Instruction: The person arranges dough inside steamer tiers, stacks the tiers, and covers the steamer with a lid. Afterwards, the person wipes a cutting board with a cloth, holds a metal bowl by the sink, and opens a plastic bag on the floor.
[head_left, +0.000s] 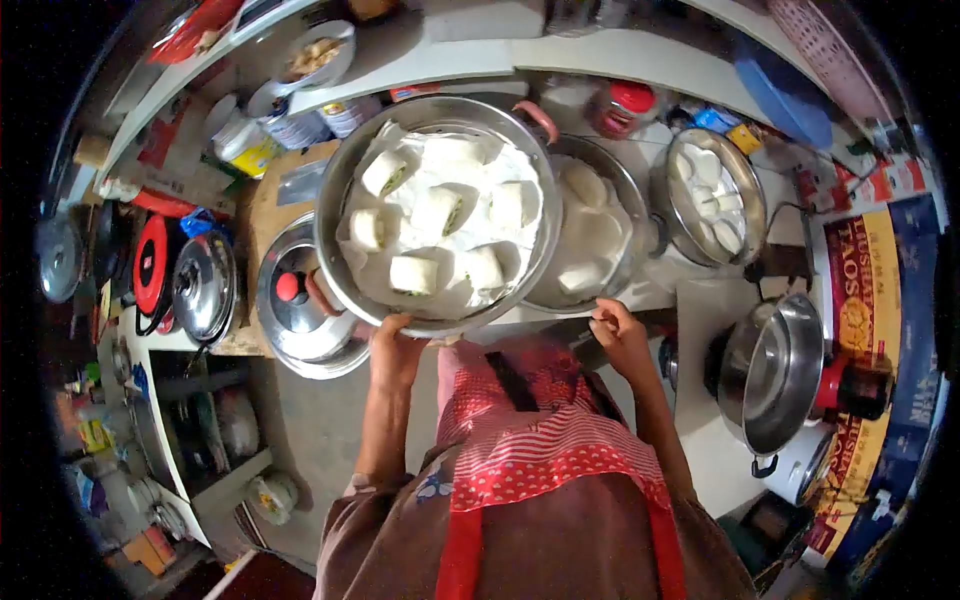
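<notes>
A large round steamer tray [335, 225] lined with white cloth holds several white rolls [437, 211] with green filling. My left hand [396, 345] grips its lower left rim, the fingers hidden under it. My right hand [620, 335] is apart from the tray, at the lower right, its fingers curled together near the edge of a second pan; what they hold, if anything, is too small to make out. That second steamer pan [640, 215] has white dough pieces [585, 277] on cloth and lies partly behind the tray.
A silver lid [300, 315] with a red knob sits left of the tray. Farther right are an oval pan [755, 185] of dough pieces and an empty steel pot [775, 375]. Jars and packets line the back, including a red-lidded jar [622, 108]. A shelf [440, 58] runs above.
</notes>
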